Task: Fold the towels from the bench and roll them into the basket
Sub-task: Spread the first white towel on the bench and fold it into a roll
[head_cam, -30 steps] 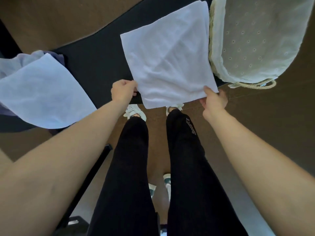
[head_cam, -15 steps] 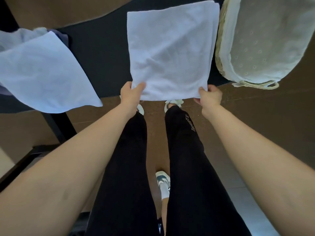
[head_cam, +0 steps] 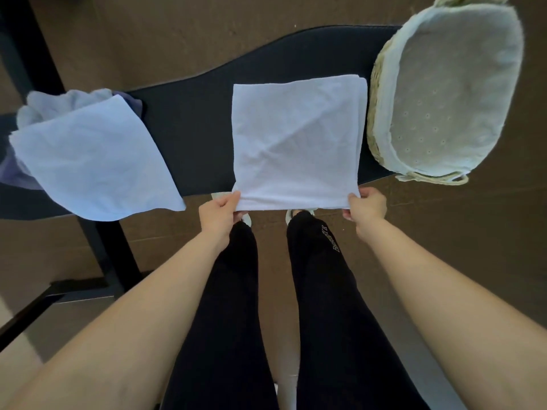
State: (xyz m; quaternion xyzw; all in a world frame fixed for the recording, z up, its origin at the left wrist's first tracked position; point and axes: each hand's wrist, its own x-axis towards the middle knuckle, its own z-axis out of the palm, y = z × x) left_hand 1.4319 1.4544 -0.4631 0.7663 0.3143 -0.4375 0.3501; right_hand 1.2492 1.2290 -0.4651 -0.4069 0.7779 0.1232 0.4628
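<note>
While the folded white square towel (head_cam: 297,137) lies flat on the dark padded worktop (head_cam: 192,119), just beside the lined wicker basket (head_cam: 444,93), folding looks done and rolling is the step in hand. Left hand (head_cam: 219,216) and right hand (head_cam: 367,207) each pinch a near corner, fingers closed on the cloth edge. Next, I judge, the near edge must be turned over evenly and rolled away. More pale towels (head_cam: 88,155) wait well apart from the basket.
</note>
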